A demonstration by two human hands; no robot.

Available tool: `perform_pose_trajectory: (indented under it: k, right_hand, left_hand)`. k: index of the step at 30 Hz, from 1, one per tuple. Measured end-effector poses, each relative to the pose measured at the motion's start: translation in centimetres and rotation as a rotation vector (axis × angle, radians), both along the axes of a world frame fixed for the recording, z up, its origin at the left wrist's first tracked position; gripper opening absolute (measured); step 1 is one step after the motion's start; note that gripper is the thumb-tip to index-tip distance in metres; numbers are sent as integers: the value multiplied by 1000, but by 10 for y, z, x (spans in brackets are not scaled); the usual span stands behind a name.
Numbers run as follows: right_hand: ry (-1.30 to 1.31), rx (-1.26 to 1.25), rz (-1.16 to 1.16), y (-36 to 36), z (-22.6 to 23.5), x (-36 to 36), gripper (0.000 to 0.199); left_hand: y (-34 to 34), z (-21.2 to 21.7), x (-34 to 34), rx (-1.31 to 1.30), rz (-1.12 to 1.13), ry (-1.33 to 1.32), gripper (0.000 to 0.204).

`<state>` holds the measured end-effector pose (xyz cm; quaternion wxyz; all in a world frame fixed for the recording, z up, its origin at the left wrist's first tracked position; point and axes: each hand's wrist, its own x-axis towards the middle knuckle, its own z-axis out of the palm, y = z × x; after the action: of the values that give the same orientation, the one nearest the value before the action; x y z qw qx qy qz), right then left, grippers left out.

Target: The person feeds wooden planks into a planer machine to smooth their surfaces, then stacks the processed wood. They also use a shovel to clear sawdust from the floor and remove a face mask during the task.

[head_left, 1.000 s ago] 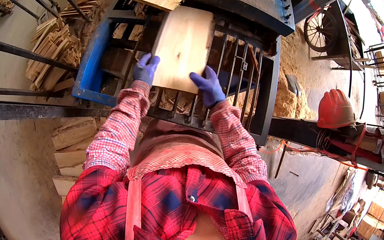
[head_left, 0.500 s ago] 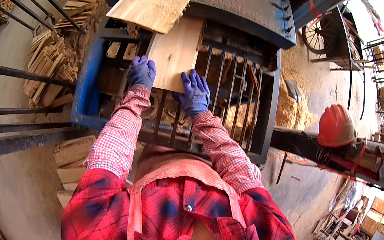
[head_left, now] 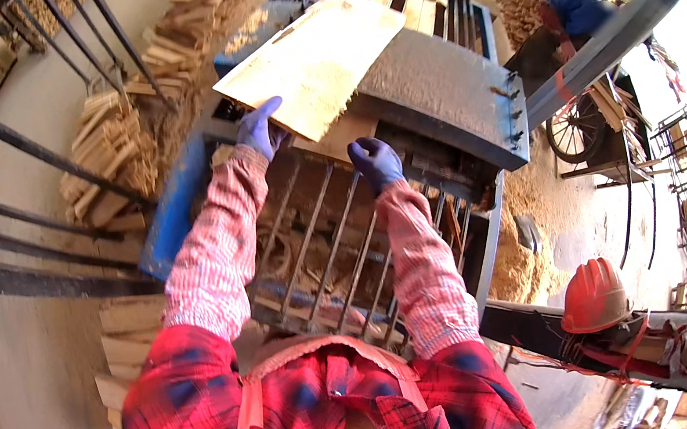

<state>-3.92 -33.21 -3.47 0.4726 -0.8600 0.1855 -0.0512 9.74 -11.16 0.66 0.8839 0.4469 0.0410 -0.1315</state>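
The thin pale wooden sheet (head_left: pixel 312 64) lies tilted over the sawdusty machine housing (head_left: pixel 440 85), likely light, stiff yet splintery, best taken by its edges: the left hand (head_left: pixel 261 129) pinches its near corner, while the right hand's (head_left: pixel 376 162) grip seems empty.

Board (head_left: pixel 341 139) pushed deeper under machine hood (head_left: pixel 440 85) (hands (head_left: pixel 375 161) following).

The lower pale wooden board (head_left: pixel 346 132) lies mostly hidden beneath the upper flat pale wooden sheet (head_left: pixel 312 64). The blue-gloved left hand (head_left: pixel 261 129) hides its fingertips under that sheet. A distant blue-clad person (head_left: pixel 575 13) is blurred.
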Motion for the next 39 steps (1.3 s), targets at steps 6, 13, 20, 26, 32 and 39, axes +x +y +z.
perform_pose_trajectory:
  k: [6, 13, 20, 26, 32, 39]
  right_hand:
    - [-502, 1351, -82, -14, 130, -74, 55]
    - [-421, 988, -174, -67, 28, -187, 42]
    - [-299, 1027, -315, 64, 33, -277, 27]
    - [-207, 1222, -284, 173, 10, -327, 29]
    - [-77, 1201, -139, 216, -14, -286, 30]
    - [-126, -93, 117, 243, 38, -267, 78]
  left_hand:
    - [-39, 132, -90, 1065, -179, -955, 44]
    - [-59, 53, -196, 806, -476, -1397, 44]
    - [42, -54, -222, 566, -484, -287, 58]
    - [138, -69, -307, 562, -141, -193, 49]
    - [221, -93, -286, 575, 21, -142, 39]
    - [236, -72, -247, 501, -77, -53, 43]
